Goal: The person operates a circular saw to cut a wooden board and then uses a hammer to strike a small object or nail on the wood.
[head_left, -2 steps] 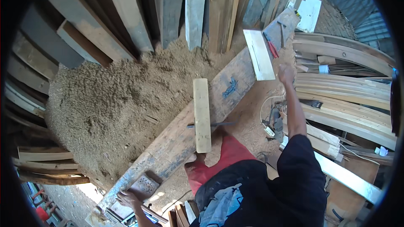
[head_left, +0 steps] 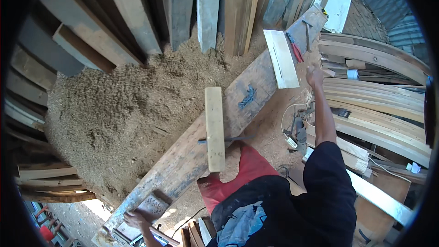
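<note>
My left hand [head_left: 136, 220] is low at the left, with its fingers stretched out over the near end of a long worn plank [head_left: 183, 148]. Beside it lie a pitted, speckled block [head_left: 153, 206] and a flat framed piece [head_left: 126, 232]; whether the fingers touch either is unclear. My right hand [head_left: 314, 77] hangs past the plank's right side, fingers curled, anything inside hidden. Nearest to it are a pale thin board [head_left: 281, 59] with a long slit and red-handled pliers [head_left: 296, 49]. A short timber [head_left: 214, 128] lies across the plank's middle, above a dark rod [head_left: 238, 137].
Dark nails [head_left: 247, 97] lie heaped on the plank, and a hammer [head_left: 307, 32] rests near its far end. Sawdust [head_left: 123, 114] is piled to the left. Upright boards [head_left: 182, 11] stand behind; stacked lumber [head_left: 375, 103] fills the right. A pale cable [head_left: 287, 114] runs along the ground.
The view has shifted slightly, so the timber and upright boards appear a little further left. My right hand has moved slightly to the right; my left hand stays by the speckled block.
</note>
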A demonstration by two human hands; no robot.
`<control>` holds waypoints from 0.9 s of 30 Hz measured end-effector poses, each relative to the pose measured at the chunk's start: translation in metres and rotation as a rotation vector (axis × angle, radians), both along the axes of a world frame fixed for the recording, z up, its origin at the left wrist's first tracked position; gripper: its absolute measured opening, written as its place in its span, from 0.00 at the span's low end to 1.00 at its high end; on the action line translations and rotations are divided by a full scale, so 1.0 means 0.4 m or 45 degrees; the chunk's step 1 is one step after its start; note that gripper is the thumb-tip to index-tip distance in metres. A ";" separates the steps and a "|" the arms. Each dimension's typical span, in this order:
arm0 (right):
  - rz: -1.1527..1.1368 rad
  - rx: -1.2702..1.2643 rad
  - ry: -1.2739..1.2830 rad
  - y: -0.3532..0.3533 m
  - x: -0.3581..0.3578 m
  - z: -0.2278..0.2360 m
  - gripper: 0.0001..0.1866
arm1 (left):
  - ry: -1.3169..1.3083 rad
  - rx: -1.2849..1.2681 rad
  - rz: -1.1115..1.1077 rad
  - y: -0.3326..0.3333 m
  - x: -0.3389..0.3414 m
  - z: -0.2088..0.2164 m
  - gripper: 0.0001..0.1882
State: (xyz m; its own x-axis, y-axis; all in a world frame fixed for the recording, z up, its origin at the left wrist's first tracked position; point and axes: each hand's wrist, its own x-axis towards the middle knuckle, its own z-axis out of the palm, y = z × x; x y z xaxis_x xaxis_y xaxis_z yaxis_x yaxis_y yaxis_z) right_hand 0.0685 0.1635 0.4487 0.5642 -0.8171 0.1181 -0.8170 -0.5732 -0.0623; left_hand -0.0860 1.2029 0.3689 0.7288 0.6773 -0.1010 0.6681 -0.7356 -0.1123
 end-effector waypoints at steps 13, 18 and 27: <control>0.148 0.094 0.281 -0.401 0.243 -0.167 0.32 | -0.396 -0.599 0.290 0.185 -0.101 -0.034 0.55; 0.207 0.138 0.214 -0.653 0.221 -0.246 0.36 | -0.177 -0.232 0.080 0.122 -0.058 -0.087 0.48; 0.232 -0.062 0.383 -0.622 0.236 -0.479 0.23 | 0.056 0.240 -0.284 0.191 -0.145 0.054 0.36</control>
